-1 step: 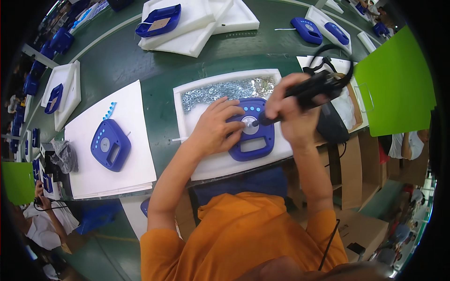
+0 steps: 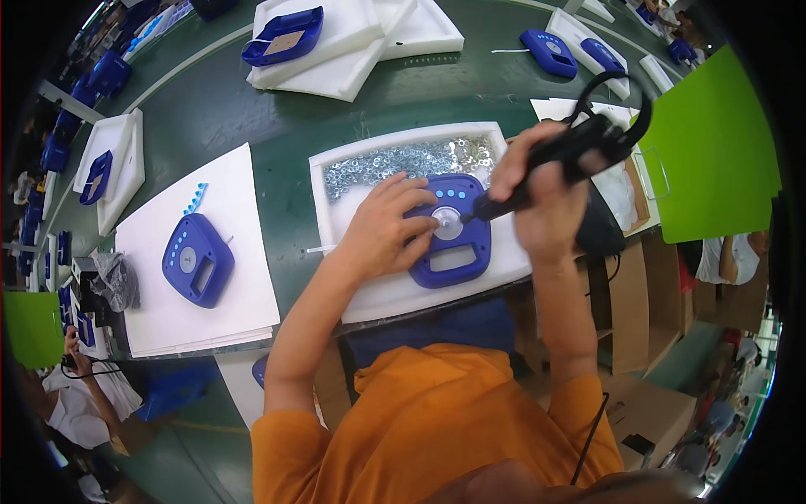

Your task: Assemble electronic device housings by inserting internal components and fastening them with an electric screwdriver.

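Note:
A blue plastic casing [image 2: 480, 245] with a rectangular cutout, several light-blue dots and a round silver disc [image 2: 448, 222] lies on a white foam tray [image 2: 348, 315]. My left hand [image 2: 388, 225] is curled over the casing's left side, its fingertips on the top face and beside the disc; anything small under them is hidden. My right hand [image 2: 541, 189] is wrapped round a black power screwdriver [image 2: 579, 153]. Tilted, the tool points down and left, its tip just right of the disc and seemingly apart from it. This hand is partly blurred.
Many small metal rings [image 2: 395, 164] fill the tray's far part. On white sheets [image 2: 159, 323] at left lies another blue casing [image 2: 198, 260] beside a blue strip [image 2: 196, 198]. Foam blocks [image 2: 361, 63] stand farther back. A black pouch [image 2: 598, 227] and a green panel [image 2: 714, 151] are at right.
My right hand has drawn the screwdriver up and to the right, off the middle of the disc. The left hand and the casing stay nearly where they were.

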The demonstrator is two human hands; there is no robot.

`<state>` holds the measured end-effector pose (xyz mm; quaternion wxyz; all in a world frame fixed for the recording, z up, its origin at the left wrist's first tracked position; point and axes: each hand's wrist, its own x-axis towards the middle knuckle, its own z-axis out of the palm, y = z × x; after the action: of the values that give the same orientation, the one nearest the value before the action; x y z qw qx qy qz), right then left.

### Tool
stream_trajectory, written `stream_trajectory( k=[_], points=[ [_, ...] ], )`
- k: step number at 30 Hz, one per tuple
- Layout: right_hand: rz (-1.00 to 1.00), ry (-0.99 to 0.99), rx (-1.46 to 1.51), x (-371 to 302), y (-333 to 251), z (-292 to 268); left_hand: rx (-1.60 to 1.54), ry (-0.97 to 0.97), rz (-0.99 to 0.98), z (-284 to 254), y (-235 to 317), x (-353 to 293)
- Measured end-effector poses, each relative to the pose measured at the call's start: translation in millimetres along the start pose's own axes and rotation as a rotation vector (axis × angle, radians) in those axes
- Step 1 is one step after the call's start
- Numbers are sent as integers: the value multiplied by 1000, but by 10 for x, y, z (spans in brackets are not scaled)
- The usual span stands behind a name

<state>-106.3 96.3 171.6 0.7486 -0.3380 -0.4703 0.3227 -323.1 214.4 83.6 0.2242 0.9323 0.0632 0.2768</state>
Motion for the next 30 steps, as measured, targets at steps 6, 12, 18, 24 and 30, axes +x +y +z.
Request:
stream_trajectory(
  k=[6, 12, 18, 24, 30],
  points=[
    [343, 253, -499, 323, -485, -683, 13, 34, 4, -90, -1, 99],
    [345, 151, -1411, 246, 6, -1337, 5, -99, 22, -223, 197, 148],
    [301, 119, -1576, -11, 335, -1520, 235, -394, 26, -228, 746, 9],
    [36, 206, -1586, -333, 260, -1103, 376, -393, 64, -159, 834, -75],
    [-92, 372, -1000, -753, 303, -671, 212, -162, -12, -573, 724, 350]
  ],
)
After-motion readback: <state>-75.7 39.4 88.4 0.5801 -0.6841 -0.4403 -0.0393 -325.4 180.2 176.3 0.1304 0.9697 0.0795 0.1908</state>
